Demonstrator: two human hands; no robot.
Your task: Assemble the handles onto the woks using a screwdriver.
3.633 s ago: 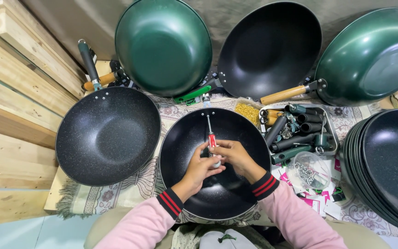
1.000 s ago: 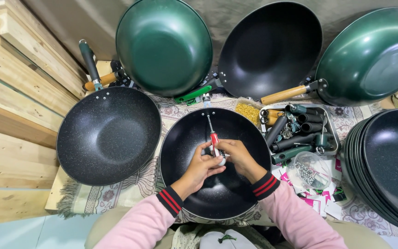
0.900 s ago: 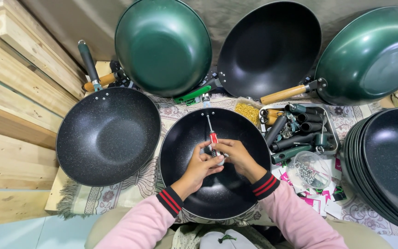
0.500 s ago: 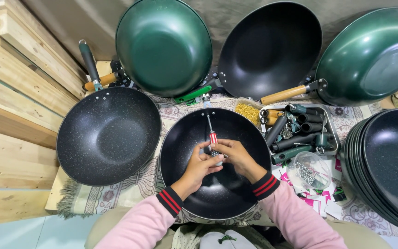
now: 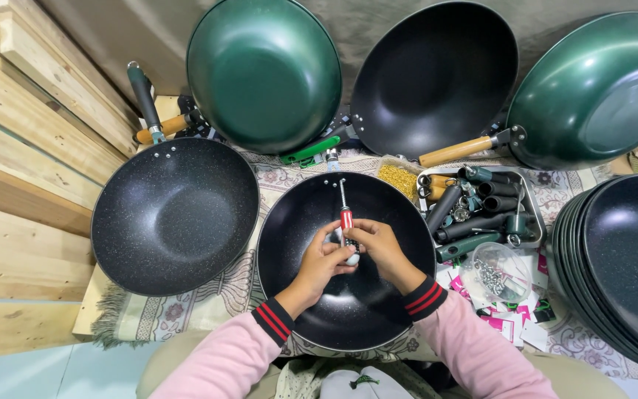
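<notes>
The black wok (image 5: 348, 310) is lying under both hands. Since a moment ago the left hand (image 5: 324, 260) and right hand (image 5: 378, 247) are closing tighter together around the screwdriver (image 5: 345, 219), tip toward the far rim.

One head-worn camera looked almost straight down from above the person's lap, close over the central black wok (image 5: 348, 310). Beyond that wok the view reached the pans leaning against the wall (image 5: 112, 29); no second view existed.
</notes>
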